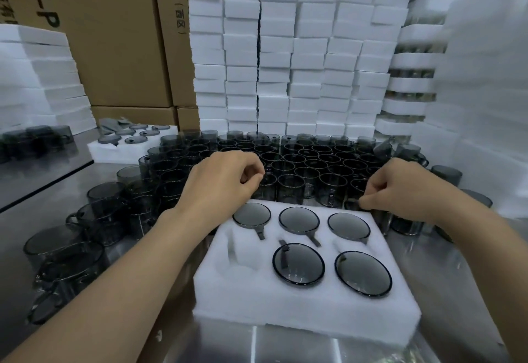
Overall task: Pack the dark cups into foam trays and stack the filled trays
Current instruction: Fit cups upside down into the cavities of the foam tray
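Now five cups (298, 264) in tray (285, 305); left hand (220, 182), right hand (400, 188) fingers each pinch cup.

Both bare forearms are stretched forward, backs of the hands turned up. The left hand (225, 182) is held with fingers curled and thumb met by the forefinger; whether anything is pinched cannot be told. A dark cup (353, 202) is pinched by the right hand (400, 188).
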`<state>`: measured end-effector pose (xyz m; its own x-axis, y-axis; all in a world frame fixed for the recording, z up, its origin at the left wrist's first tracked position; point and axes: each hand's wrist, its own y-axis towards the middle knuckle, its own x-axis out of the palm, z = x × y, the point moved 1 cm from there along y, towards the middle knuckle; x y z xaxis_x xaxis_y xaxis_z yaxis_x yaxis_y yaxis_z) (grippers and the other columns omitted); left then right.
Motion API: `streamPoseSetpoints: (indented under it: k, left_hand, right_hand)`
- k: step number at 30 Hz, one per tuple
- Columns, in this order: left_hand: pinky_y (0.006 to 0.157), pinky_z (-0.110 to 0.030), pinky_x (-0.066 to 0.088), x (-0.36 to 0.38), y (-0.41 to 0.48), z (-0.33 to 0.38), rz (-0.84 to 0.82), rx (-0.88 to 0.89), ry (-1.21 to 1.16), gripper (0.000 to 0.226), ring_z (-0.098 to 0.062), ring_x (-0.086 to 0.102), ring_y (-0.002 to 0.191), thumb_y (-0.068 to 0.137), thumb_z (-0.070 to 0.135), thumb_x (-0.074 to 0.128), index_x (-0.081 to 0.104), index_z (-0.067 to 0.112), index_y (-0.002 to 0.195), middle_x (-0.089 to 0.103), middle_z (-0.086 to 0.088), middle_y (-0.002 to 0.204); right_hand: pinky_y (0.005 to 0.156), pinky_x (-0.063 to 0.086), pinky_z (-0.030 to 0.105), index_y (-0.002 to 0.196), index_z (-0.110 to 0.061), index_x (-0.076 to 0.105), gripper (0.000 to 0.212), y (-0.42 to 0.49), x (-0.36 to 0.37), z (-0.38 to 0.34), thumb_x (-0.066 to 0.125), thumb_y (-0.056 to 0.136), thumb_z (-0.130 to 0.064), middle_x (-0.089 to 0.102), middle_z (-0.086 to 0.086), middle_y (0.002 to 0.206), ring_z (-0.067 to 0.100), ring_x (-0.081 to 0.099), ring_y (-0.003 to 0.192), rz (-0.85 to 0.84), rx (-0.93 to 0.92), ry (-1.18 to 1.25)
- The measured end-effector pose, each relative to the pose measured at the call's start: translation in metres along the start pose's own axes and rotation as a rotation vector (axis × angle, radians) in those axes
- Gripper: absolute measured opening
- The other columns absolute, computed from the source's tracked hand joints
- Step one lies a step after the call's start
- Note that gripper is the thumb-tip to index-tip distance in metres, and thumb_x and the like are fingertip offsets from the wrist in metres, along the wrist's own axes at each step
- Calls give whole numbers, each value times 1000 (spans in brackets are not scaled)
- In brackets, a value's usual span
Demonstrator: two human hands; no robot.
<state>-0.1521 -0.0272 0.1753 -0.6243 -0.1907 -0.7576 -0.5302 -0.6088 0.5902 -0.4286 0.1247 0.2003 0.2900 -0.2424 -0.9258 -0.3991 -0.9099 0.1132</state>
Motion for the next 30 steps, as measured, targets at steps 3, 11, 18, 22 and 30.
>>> streamPoseSetpoints:
  k: [3, 11, 18, 22, 30]
  left_hand:
    - [66, -25, 50, -2, -2, 10, 38, 20, -62, 8, 5, 63, 82, 99, 37, 67, 73, 42, 98, 67, 25, 80]
    - [79, -25, 52, 0, -8, 32, 89, 158, -135, 73, 2, 61, 94, 81, 77, 69, 47, 51, 146, 58, 26, 112]
    - [80, -37, 58, -6, -10, 36, 306, 225, -223, 61, -4, 62, 85, 85, 53, 76, 62, 35, 141, 62, 21, 120]
    - [75, -32, 56, -6, -8, 35, 464, 225, -287, 63, -8, 64, 82, 87, 50, 84, 62, 30, 143, 62, 15, 123]
    - [70, -22, 47, -16, -3, 43, 221, -102, -1026, 27, -6, 67, 76, 89, 52, 77, 82, 31, 106, 78, 9, 98]
  right_hand:
    - [54, 45, 29, 66, -16, 70, 29, -6, -6, -14, 77, 80, -39, 57, -9, 49, 4, 50, 46, 190, -77, 34]
    - [55, 51, 38, 92, -23, 75, 9, -31, 15, -68, 70, 95, -30, 55, -14, 70, 13, 55, 62, 625, -723, -60]
    - [61, 56, 34, 117, -21, 76, 20, -33, 31, -74, 74, 99, -30, 69, -7, 86, 13, 65, 70, 776, -874, 59]
    - [57, 44, 18, 121, -32, 59, 33, -31, 29, -68, 77, 94, -40, 56, -10, 74, 17, 55, 59, 769, -743, 340]
    - [62, 51, 26, 142, -41, 53, 54, -22, 42, -65, 76, 94, -46, 56, -19, 101, 16, 60, 75, 663, -721, 260]
